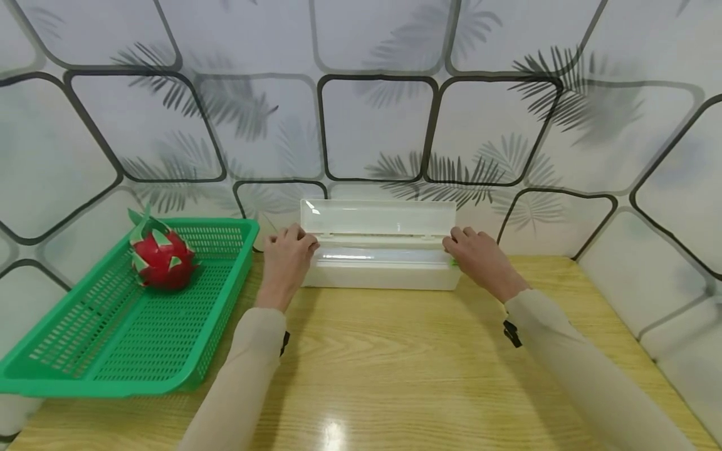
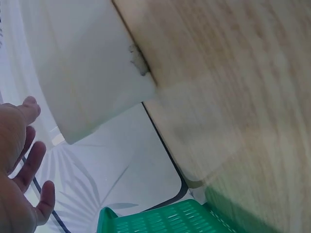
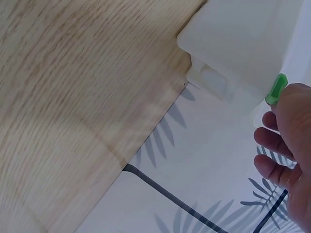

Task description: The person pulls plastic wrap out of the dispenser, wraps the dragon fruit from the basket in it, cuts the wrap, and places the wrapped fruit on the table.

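A white cling film dispenser (image 1: 379,277) stands against the wall with its lid (image 1: 378,216) raised. Clear cling film (image 1: 378,255) stretches along its opening. At the left end, my left hand (image 1: 289,258) pinches the film's edge between thumb and forefinger; the other fingers are loosely bent in the left wrist view. My right hand (image 1: 478,255) is at the opposite end, thumb and forefinger pinching the film there, partly hidden by the hand. Right beside that thumb sits a green cutter tab (image 3: 277,89). The film itself shows only faintly in both wrist views.
On the left a green plastic basket (image 1: 225,313) holds a red dragon fruit (image 1: 165,260) near its far side. The wooden table (image 1: 372,369) meets a patterned wall (image 1: 378,131) behind the dispenser and another at the right.
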### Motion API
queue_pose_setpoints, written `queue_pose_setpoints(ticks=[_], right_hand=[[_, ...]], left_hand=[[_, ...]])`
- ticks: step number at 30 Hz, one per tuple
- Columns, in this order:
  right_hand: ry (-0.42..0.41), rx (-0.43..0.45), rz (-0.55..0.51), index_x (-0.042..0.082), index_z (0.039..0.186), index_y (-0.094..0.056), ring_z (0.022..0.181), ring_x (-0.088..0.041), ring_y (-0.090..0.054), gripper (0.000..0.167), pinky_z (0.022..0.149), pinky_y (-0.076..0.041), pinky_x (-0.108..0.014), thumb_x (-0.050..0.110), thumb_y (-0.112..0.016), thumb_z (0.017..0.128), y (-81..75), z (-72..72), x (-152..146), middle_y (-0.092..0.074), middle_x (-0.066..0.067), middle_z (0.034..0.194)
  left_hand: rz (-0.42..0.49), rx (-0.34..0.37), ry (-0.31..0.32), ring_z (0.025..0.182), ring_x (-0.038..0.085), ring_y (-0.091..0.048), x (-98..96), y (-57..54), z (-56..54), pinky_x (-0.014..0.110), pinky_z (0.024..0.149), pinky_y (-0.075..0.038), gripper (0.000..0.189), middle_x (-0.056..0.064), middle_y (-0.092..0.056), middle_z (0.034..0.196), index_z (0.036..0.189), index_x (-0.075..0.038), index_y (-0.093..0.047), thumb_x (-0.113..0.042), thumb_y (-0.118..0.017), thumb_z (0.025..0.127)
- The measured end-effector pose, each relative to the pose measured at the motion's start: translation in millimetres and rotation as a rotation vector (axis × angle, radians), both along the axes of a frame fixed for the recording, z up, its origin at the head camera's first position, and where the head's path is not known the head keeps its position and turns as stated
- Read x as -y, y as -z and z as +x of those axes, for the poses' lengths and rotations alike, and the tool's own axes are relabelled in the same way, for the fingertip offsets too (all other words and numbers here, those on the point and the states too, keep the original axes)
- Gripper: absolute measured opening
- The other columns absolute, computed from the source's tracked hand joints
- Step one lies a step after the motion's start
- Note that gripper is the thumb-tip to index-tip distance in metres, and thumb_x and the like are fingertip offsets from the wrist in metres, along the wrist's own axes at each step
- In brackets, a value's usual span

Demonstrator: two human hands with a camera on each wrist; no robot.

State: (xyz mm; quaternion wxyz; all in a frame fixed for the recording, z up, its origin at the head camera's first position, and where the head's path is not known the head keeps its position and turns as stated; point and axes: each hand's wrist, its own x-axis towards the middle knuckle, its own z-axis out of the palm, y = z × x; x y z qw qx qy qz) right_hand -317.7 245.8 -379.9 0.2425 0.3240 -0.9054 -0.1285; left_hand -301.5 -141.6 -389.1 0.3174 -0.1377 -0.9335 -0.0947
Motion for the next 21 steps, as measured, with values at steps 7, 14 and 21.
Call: queue_pose_setpoints(ticks=[7, 14, 21], right_hand=[[0.042, -0.164, 0.091, 0.002, 0.094, -0.053, 0.071, -0.028, -0.048, 0.024, 0.058, -0.037, -0.034, 0.017, -0.071, 0.097, 3.1, -1.0, 2.2, -0.053, -0.013, 0.084], [0.076, -0.209, 0.049, 0.003, 0.093, -0.052, 0.069, -0.029, -0.046, 0.031, 0.058, -0.035, -0.036, 0.023, -0.075, 0.095, 5.4, -0.8, 5.2, -0.051, -0.013, 0.079], [0.071, -0.210, -0.032, 0.003, 0.091, -0.050, 0.071, -0.032, -0.049, 0.028, 0.058, -0.032, -0.037, 0.018, -0.071, 0.096, 2.6, -0.2, 4.2, -0.050, -0.014, 0.078]], left_hand=[[-0.080, -0.079, -0.082, 0.101, 0.037, -0.065, -1.1, 4.1, 0.9, 0.059, 0.085, -0.051, 0.014, 0.010, -0.064, 0.105, 0.100, -0.014, -0.074, -0.028, -0.069, 0.099], [-0.092, -0.143, -0.113, 0.103, 0.038, -0.064, -2.6, 5.5, -0.5, 0.064, 0.093, -0.048, 0.013, 0.011, -0.066, 0.104, 0.097, -0.014, -0.073, -0.027, -0.070, 0.099], [-0.082, -0.153, -0.143, 0.104, 0.037, -0.064, -4.2, 4.5, -2.0, 0.063, 0.094, -0.046, 0.014, 0.010, -0.065, 0.107, 0.098, -0.014, -0.073, -0.027, -0.068, 0.100]])
